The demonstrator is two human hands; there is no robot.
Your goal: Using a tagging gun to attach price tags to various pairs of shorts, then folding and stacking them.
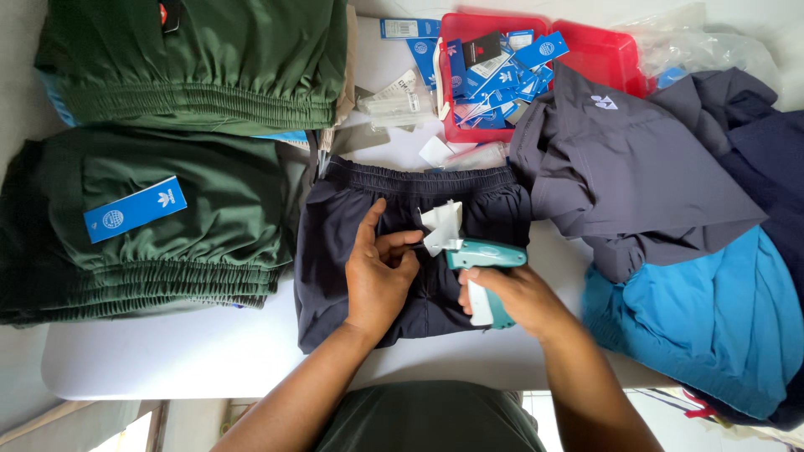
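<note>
Head view: your left hand (378,272) pinches navy shorts (335,251) taut; at 3 o'clock, right hand (519,297) fingers grasp the tagging gun (486,268).

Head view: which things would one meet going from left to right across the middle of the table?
Blue hang tag on the folded green shorts → left hand on the dark navy shorts → teal tagging gun in the right hand → grey garment → bright blue garment.

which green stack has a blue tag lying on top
The lower-left green stack, nearest the left hand: a blue tag lies on it. The upper stack has none.
</note>
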